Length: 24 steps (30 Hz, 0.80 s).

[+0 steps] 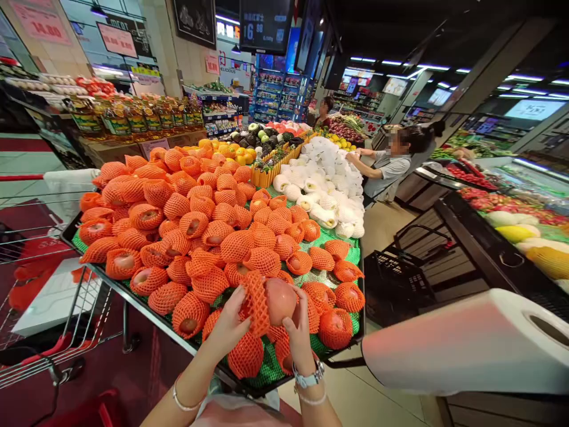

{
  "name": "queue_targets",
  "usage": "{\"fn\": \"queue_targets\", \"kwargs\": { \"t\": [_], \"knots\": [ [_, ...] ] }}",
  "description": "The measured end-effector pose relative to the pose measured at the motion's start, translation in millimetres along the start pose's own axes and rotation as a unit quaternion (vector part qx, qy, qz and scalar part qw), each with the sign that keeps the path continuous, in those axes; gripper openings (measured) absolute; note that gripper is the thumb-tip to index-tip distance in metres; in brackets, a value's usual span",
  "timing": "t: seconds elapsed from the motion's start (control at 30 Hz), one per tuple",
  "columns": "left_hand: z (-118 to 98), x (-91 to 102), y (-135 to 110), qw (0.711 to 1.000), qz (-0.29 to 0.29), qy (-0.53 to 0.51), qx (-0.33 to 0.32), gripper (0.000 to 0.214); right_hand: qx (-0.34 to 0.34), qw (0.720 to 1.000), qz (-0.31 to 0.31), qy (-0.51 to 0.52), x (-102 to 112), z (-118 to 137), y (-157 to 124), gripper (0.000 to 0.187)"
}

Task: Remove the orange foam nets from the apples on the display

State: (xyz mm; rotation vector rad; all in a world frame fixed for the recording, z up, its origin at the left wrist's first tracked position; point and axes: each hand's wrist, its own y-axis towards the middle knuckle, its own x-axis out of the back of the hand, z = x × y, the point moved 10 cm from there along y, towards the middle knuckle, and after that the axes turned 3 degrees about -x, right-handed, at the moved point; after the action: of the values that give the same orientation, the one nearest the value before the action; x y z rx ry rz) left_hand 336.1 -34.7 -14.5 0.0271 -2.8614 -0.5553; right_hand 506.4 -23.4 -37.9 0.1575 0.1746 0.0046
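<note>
My right hand (299, 320) grips a reddish apple (281, 301), its skin bare where it faces that hand. An orange foam net sleeve (256, 303) sits at the apple's left side, and my left hand (231, 325) has its fingers closed on this sleeve. Both hands are just above the near edge of a sloping display. Around them lie many fruits in the same orange foam nets (246, 356), heaped on green mesh matting (269, 365). Whether the sleeve still covers part of the apple's far side is hard to see.
A large roll of plastic bags (435, 344) juts in at the right. White-netted fruit (333, 178) fills the display's far right, where another person (391, 163) reaches in. A shopping cart (84, 320) stands at the left, and a black basket (395, 276) beyond the roll.
</note>
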Motion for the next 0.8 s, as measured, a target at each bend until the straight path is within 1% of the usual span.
{"fn": "queue_targets", "kwargs": {
  "t": [0.07,0.13,0.17,0.2,0.27,0.37,0.43,0.5,0.53,0.57,0.6,0.63,0.67,0.7,0.73,0.8],
  "knots": [
    [0.0,-3.2,-1.0,1.000,0.027,0.009,-0.002,0.054,0.004,1.000,0.021,-0.010,-3.1,1.2,-2.3,0.071],
    [0.9,-8.9,-1.8,0.998,0.063,0.016,0.007,0.055,0.009,0.998,0.045,-0.032,-8.1,2.9,-2.5,0.067],
    [1.4,-10.3,-1.9,0.997,0.071,0.020,0.012,0.054,0.011,0.997,0.053,-0.049,-10.6,3.6,-1.9,0.064],
    [2.0,-9.5,-1.6,0.997,0.067,0.024,0.016,0.052,0.010,0.996,0.052,-0.069,-12.0,3.7,-1.1,0.062],
    [4.4,-5.0,-0.7,0.999,0.038,0.029,0.021,0.047,0.002,0.993,0.034,-0.109,-12.4,2.5,0.6,0.058],
    [11.5,2.2,-0.3,0.999,-0.017,0.038,0.028,0.030,-0.010,0.989,0.004,-0.146,-14.3,1.2,0.9,0.057],
    [13.4,5.1,0.8,0.997,-0.043,0.053,0.024,0.019,0.005,0.990,0.021,-0.139,-24.1,4.2,0.0,0.067],
    [9.3,6.5,3.7,0.996,-0.058,0.072,0.009,0.015,0.024,0.991,0.035,-0.127,-33.6,7.3,-0.2,0.090],
    [5.9,6.6,5.7,0.995,-0.061,0.082,0.003,0.015,0.028,0.992,0.030,-0.122,-35.8,7.5,0.5,0.101],
    [2.4,6.7,7.8,0.994,-0.062,0.093,0.001,0.014,0.026,0.992,0.018,-0.118,-36.2,6.0,1.7,0.107],
    [-1.1,6.6,9.7,0.993,-0.059,0.107,0.002,0.011,0.019,0.994,0.005,-0.112,-35.4,2.8,3.1,0.106],
    [-4.4,5.8,11.3,0.991,-0.049,0.121,0.005,0.007,0.008,0.995,-0.007,-0.097,-34.3,-1.6,4.6,0.099],
    [-7.2,4.2,12.1,0.991,-0.033,0.133,0.007,0.002,-0.006,0.998,-0.016,-0.068,-32.8,-6.8,5.8,0.089],
    [-10.3,2.1,11.9,0.991,-0.013,0.134,0.002,0.006,-0.022,0.999,-0.023,-0.028,-31.3,-12.7,6.7,0.079],
    [-13.7,0.0,10.6,0.993,0.007,0.121,-0.012,0.011,-0.041,0.999,-0.029,0.019,-29.5,-18.8,7.1,0.070],
    [-20.5,-1.2,5.2,0.996,0.030,0.053,-0.057,0.018,-0.075,0.990,-0.045,0.107,-25.6,-28.6,6.5,0.060]
  ]
}}
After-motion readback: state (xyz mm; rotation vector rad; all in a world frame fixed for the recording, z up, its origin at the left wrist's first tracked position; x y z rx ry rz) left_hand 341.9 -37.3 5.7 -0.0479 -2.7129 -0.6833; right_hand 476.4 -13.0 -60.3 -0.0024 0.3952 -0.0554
